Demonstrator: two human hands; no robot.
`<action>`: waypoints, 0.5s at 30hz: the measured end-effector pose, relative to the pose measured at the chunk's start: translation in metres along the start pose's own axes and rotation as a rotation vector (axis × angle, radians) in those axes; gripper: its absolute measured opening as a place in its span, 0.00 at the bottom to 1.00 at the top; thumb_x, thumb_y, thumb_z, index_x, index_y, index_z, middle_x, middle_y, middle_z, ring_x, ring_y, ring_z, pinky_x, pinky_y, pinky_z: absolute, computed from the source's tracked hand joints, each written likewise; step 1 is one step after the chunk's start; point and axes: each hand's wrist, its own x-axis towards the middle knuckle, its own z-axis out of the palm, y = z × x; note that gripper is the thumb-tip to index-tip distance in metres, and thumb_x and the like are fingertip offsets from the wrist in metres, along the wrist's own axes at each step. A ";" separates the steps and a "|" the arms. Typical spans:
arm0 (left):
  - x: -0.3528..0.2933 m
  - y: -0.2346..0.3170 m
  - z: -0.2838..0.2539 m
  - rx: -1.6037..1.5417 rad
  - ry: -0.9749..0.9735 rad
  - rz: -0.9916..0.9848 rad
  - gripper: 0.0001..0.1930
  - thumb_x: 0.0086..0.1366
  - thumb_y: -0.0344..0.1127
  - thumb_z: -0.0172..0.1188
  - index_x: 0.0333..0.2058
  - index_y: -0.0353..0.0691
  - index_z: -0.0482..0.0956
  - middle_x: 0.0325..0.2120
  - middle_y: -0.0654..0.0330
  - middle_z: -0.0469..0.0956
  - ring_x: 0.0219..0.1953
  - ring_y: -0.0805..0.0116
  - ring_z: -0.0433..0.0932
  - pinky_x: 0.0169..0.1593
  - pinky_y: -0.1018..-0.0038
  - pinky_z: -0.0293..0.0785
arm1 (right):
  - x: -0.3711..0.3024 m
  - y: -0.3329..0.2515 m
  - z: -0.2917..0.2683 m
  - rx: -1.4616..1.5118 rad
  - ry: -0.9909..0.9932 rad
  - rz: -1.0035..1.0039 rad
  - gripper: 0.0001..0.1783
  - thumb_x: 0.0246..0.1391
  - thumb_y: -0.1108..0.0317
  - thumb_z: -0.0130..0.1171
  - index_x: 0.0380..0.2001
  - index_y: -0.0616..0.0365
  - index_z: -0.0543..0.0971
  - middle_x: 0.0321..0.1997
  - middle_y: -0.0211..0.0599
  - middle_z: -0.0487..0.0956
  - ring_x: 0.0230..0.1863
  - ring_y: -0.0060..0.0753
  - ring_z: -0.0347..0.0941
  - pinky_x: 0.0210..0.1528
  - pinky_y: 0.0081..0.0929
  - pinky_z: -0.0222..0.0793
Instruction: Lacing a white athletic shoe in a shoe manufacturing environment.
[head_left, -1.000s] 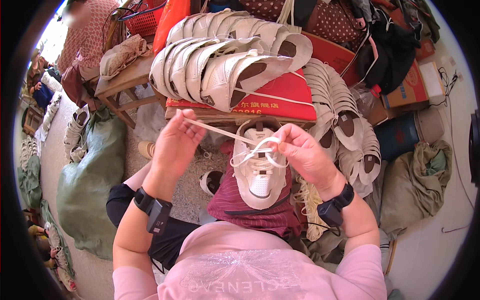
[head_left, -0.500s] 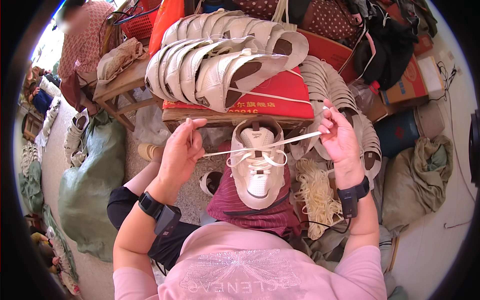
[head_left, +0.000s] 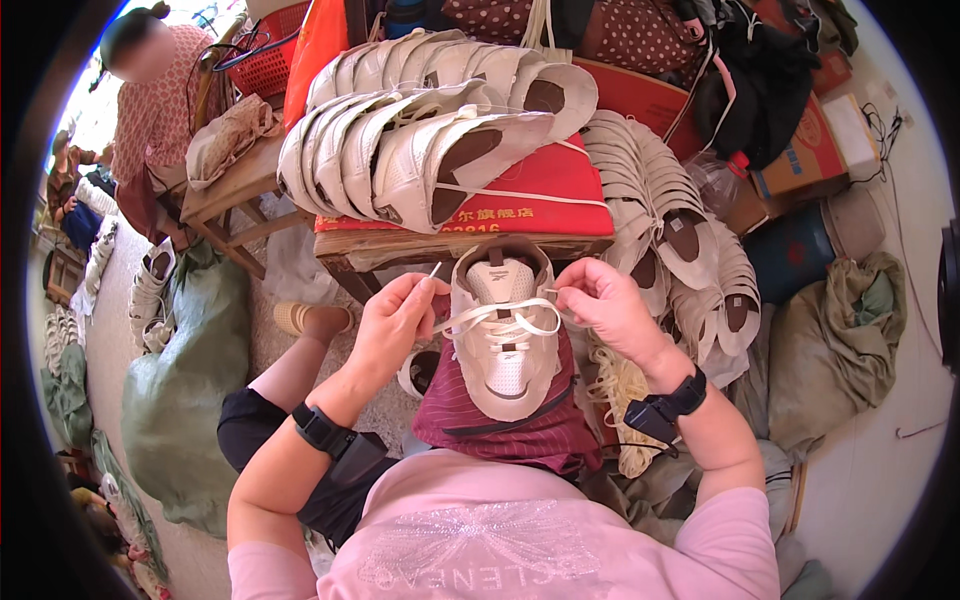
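Observation:
A cream shoe upper (head_left: pixel 507 375) rests toe toward me on the maroon striped cloth (head_left: pixel 470 410) over my lap. White shoelace (head_left: pixel 520 316) runs crosswise through its eyelets, with loops lying over the tongue. On the left of the shoe, my left hand (head_left: pixel 402 312) pinches one lace end, whose tip sticks up above the fingers. My right hand (head_left: pixel 600 300) is at the shoe's right side, thumb and forefinger closed on the lace near the upper eyelets.
Stacked cream shoe uppers (head_left: pixel 400 150) lie on a red box (head_left: pixel 560 190) on a wooden stand (head_left: pixel 350 250) ahead. More nested uppers (head_left: pixel 660 200) stand at the right, above a bundle of laces (head_left: pixel 635 440). A green sack (head_left: pixel 190 400) sits left; another person (head_left: pixel 160 100) is far left.
Both hands have come in from holding the lace stretched wide to close beside the shoe. The lace is now slacker, looped over the tongue.

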 end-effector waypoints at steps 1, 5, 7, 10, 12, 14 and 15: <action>0.001 -0.003 0.001 -0.037 0.036 0.012 0.15 0.76 0.42 0.49 0.46 0.36 0.78 0.15 0.73 0.67 0.17 0.86 0.61 0.24 0.85 0.55 | 0.000 0.000 0.002 -0.040 -0.007 0.005 0.04 0.61 0.73 0.57 0.38 0.62 0.77 0.32 0.26 0.79 0.33 0.13 0.75 0.32 0.15 0.70; 0.000 -0.005 0.001 -0.051 0.064 -0.029 0.14 0.76 0.41 0.51 0.43 0.36 0.79 0.19 0.72 0.69 0.22 0.86 0.63 0.26 0.85 0.58 | 0.004 0.003 0.007 -0.273 0.052 -0.127 0.04 0.58 0.75 0.56 0.36 0.63 0.77 0.30 0.31 0.80 0.31 0.21 0.76 0.32 0.22 0.72; -0.001 0.001 0.002 0.015 0.049 -0.051 0.14 0.75 0.40 0.52 0.41 0.35 0.80 0.19 0.72 0.69 0.23 0.85 0.65 0.28 0.84 0.60 | 0.005 0.002 0.010 -0.507 0.093 -0.323 0.05 0.53 0.77 0.56 0.34 0.63 0.75 0.31 0.40 0.79 0.32 0.36 0.78 0.35 0.32 0.73; -0.001 -0.009 0.003 0.190 0.047 0.031 0.13 0.74 0.38 0.53 0.39 0.34 0.81 0.20 0.72 0.70 0.25 0.83 0.68 0.30 0.82 0.65 | 0.003 -0.015 0.018 -0.895 0.081 -0.634 0.08 0.49 0.77 0.56 0.35 0.61 0.73 0.32 0.47 0.77 0.35 0.50 0.77 0.39 0.40 0.73; 0.001 -0.014 0.006 0.363 0.071 0.200 0.11 0.70 0.35 0.56 0.35 0.33 0.82 0.20 0.68 0.72 0.27 0.74 0.74 0.33 0.75 0.71 | 0.004 -0.020 0.024 -0.889 0.066 -0.696 0.09 0.49 0.78 0.56 0.35 0.61 0.73 0.32 0.48 0.77 0.36 0.52 0.76 0.38 0.42 0.72; 0.001 -0.007 0.008 0.556 0.071 0.290 0.09 0.68 0.34 0.58 0.34 0.34 0.82 0.22 0.64 0.74 0.27 0.69 0.75 0.34 0.73 0.72 | 0.006 -0.019 0.025 -0.883 0.055 -0.755 0.10 0.48 0.79 0.56 0.36 0.61 0.73 0.31 0.49 0.76 0.36 0.54 0.75 0.37 0.43 0.72; 0.001 0.000 0.010 0.748 0.071 0.380 0.07 0.66 0.33 0.60 0.34 0.35 0.83 0.23 0.59 0.75 0.27 0.63 0.76 0.34 0.71 0.72 | 0.008 -0.015 0.024 -0.872 0.044 -0.714 0.11 0.49 0.79 0.56 0.38 0.61 0.72 0.32 0.48 0.77 0.35 0.53 0.76 0.37 0.42 0.72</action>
